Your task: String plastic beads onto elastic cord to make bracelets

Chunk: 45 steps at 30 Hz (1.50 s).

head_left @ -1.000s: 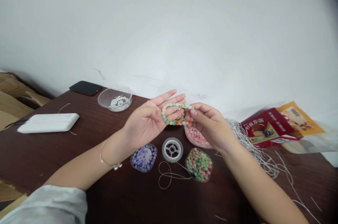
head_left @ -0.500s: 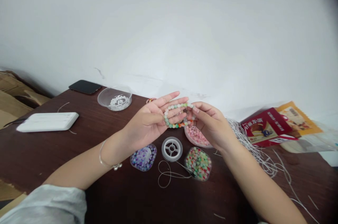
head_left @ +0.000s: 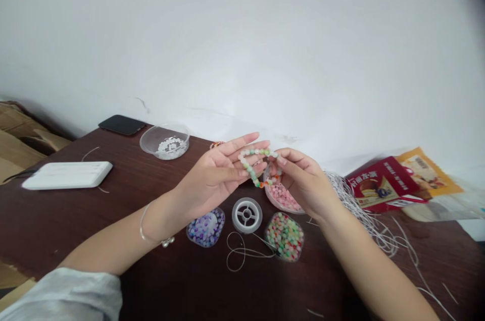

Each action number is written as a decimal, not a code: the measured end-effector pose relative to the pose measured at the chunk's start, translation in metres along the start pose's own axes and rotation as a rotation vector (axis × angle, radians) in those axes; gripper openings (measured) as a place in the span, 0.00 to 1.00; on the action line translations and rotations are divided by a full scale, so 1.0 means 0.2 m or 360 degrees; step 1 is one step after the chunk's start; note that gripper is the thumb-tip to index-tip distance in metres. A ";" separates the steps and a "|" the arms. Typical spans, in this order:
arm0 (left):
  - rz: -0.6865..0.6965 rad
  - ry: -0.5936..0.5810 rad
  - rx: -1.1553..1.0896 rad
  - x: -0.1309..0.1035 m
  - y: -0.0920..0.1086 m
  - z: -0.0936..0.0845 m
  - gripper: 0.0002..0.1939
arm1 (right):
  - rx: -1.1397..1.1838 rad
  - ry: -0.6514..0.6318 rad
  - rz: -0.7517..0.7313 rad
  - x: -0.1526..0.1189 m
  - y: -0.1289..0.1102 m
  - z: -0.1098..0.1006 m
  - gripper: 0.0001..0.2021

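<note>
A loop of green, white and orange beads (head_left: 253, 173) hangs between my two hands above the table. My right hand (head_left: 303, 179) pinches its upper right end between thumb and fingers. The fingers of my left hand (head_left: 217, 167) are stretched out behind the loop, with the thumb touching its left side. Below the hands lie a clear spool (head_left: 247, 215) with loose thread, a box of purple and blue beads (head_left: 205, 227) and a box of red and green beads (head_left: 285, 236). A bowl of pink beads (head_left: 284, 197) is partly hidden by my right hand.
A clear bowl with white beads (head_left: 170, 145), a black phone (head_left: 122, 124) and a white device (head_left: 68, 175) are at the left. On the right lie a bundle of white cords (head_left: 364, 220) and red and yellow packets (head_left: 384, 183). Behind the table (head_left: 151, 270) rises a white wall.
The bead loop has changed from a rounder shape to a narrower, pointed one. My left thumb has moved right onto the loop's left side.
</note>
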<state>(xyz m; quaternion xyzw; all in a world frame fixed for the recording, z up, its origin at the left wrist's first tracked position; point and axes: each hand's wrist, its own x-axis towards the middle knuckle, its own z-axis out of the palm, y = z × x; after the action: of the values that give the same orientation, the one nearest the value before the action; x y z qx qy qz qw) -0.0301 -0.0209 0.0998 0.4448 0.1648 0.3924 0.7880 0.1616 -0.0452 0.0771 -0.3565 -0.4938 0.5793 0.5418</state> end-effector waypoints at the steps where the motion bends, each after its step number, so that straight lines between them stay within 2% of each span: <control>1: -0.0003 0.0012 -0.0005 0.00 0.00 0.00 0.26 | -0.0011 -0.0006 0.0004 0.00 0.00 0.00 0.06; 7: -0.0018 0.0170 -0.0021 0.03 -0.02 -0.01 0.20 | -0.0037 -0.0017 0.0035 0.00 0.00 0.02 0.06; 12: -0.0041 0.0205 -0.0068 0.03 -0.01 0.00 0.19 | 0.0049 -0.0050 0.0037 0.00 0.00 0.02 0.05; 16: -0.0040 0.0231 -0.0049 0.03 0.00 0.00 0.20 | 0.0029 -0.0057 0.0058 0.00 -0.01 0.01 0.06; 19: -0.0007 0.0248 -0.0020 0.03 0.02 -0.01 0.22 | 0.0164 -0.0059 0.0127 0.00 -0.02 0.02 0.06; 23: 0.0046 0.0268 -0.0028 0.05 0.04 -0.02 0.23 | 0.0356 -0.0030 0.0227 0.00 -0.03 0.03 0.13; 28: 0.0023 0.0353 -0.0038 0.05 0.08 -0.01 0.27 | 0.0412 -0.0035 0.0265 0.01 -0.05 0.03 0.17; 33: 0.0052 0.0315 -0.0067 0.05 0.08 -0.03 0.27 | 0.0360 -0.0089 0.0244 0.00 -0.06 0.02 0.22; 39: 0.0072 0.0242 -0.0073 0.06 0.07 -0.05 0.26 | 0.0372 -0.0085 0.0229 -0.01 -0.07 0.02 0.20; 45: -0.0052 0.0160 -0.0071 0.05 0.06 -0.07 0.24 | 0.0411 -0.0068 0.0193 -0.01 -0.09 0.02 0.20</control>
<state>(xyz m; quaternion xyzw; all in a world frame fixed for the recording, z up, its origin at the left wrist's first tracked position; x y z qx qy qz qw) -0.0370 -0.0024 0.1027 0.4041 0.2027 0.4050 0.7947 0.1636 -0.0494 0.0943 -0.3005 -0.4041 0.6772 0.5365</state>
